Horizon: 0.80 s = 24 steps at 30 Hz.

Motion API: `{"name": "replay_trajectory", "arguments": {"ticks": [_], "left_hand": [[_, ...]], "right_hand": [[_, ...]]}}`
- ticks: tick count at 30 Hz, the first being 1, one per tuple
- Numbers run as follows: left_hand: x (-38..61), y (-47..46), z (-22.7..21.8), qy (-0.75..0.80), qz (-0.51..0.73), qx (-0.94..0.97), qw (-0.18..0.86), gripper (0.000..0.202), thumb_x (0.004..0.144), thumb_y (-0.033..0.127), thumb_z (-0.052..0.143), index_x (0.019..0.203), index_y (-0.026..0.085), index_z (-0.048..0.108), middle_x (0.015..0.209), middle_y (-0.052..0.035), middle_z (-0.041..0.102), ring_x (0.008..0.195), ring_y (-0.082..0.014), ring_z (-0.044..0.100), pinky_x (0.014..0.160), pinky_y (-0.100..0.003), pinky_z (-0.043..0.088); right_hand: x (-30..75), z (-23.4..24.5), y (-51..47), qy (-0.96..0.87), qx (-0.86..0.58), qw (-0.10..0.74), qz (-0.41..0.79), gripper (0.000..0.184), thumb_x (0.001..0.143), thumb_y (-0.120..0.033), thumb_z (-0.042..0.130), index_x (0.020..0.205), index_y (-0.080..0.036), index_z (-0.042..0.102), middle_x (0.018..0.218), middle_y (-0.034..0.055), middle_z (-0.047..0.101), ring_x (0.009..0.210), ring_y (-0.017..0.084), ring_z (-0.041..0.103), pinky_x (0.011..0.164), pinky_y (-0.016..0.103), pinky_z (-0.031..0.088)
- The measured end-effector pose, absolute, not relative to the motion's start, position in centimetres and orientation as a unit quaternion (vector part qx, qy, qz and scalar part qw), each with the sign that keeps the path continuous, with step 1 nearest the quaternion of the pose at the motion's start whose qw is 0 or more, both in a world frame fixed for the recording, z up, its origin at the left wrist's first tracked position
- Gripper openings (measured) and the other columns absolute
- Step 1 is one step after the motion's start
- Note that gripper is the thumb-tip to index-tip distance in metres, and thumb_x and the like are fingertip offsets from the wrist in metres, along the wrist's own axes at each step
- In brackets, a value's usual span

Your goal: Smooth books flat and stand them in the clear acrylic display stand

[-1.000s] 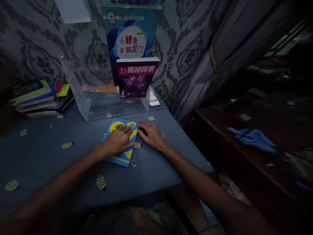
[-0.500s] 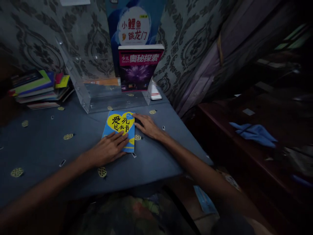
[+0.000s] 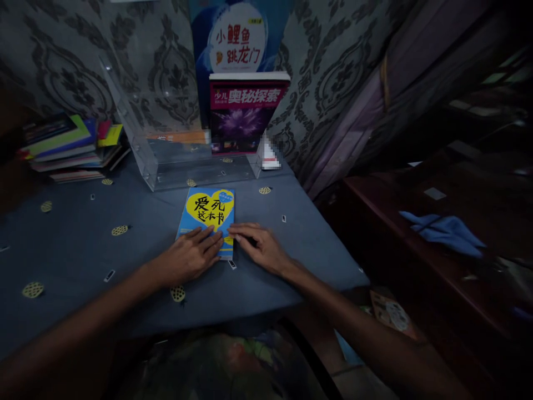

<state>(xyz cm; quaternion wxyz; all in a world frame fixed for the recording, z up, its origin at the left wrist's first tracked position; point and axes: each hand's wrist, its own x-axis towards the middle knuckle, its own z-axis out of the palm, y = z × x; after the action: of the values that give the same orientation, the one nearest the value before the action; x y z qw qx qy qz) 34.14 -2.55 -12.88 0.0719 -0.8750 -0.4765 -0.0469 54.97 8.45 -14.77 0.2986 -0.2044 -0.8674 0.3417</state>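
A blue book (image 3: 210, 206) with a yellow heart and black lettering lies closed on the cloth-covered table. Across its lower left part rests my left hand (image 3: 192, 256), palm down, with the fingers stretched over the cover. My right hand (image 3: 263, 249) is at the book's right edge. Its fingers are extended, the fingertips touch the cover's edge, and the thumb sits a little apart below them. Neither hand is wrapped round the book.
Behind the book stands a clear plastic rack (image 3: 200, 176), holding a purple book (image 3: 239, 119) in front of a tall blue one (image 3: 266, 39). A pile of books (image 3: 66, 153) lies at the left. Beyond the table's right edge, a blue cloth (image 3: 443, 230) rests on a dark red surface.
My right hand has slid down the book's right edge, from its upper corner to the lower half. The left hand stays flat on the cover. The view has shifted slightly.
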Motion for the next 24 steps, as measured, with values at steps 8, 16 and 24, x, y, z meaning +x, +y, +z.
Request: {"name": "replay_trajectory", "arguments": {"ticks": [8, 16, 24], "left_hand": [[34.3, -2.7, -12.8, -0.484, -0.045, -0.871, 0.065, 0.036, 0.101, 0.026, 0.044, 0.132, 0.013, 0.056, 0.134, -0.0143, 0.060, 0.131, -0.0285, 0.050, 0.107, -0.044, 0.043], [34.5, -3.1, -14.0, -0.496, -0.074, -0.859, 0.102, 0.037, 0.101, 0.032, 0.044, 0.130, 0.012, 0.057, 0.134, -0.0141, 0.061, 0.130, -0.0292, 0.052, 0.108, -0.045, 0.042], [33.9, -3.3, -13.7, -0.516, -0.114, -0.848, 0.052, 0.040, 0.101, 0.036, 0.045, 0.135, 0.017, 0.054, 0.139, -0.0096, 0.058, 0.132, -0.0225, 0.051, 0.111, -0.042, 0.041]], "right_hand": [[56.1, -14.2, 6.4, -0.878, -0.154, 0.299, 0.341, 0.029, 0.093, -0.020, 0.052, 0.116, -0.023, 0.070, 0.111, 0.0065, 0.075, 0.112, 0.021, 0.065, 0.098, 0.043, 0.051], [57.1, -14.8, 5.5, -0.939, -0.110, 0.245, 0.214, 0.028, 0.093, -0.021, 0.053, 0.117, -0.021, 0.068, 0.131, 0.0127, 0.065, 0.128, 0.025, 0.055, 0.106, 0.049, 0.045], [56.9, -14.4, 5.4, -0.950, -0.101, 0.253, 0.153, 0.025, 0.094, -0.021, 0.055, 0.114, -0.021, 0.069, 0.121, 0.0110, 0.070, 0.122, 0.024, 0.060, 0.104, 0.049, 0.048]]}}
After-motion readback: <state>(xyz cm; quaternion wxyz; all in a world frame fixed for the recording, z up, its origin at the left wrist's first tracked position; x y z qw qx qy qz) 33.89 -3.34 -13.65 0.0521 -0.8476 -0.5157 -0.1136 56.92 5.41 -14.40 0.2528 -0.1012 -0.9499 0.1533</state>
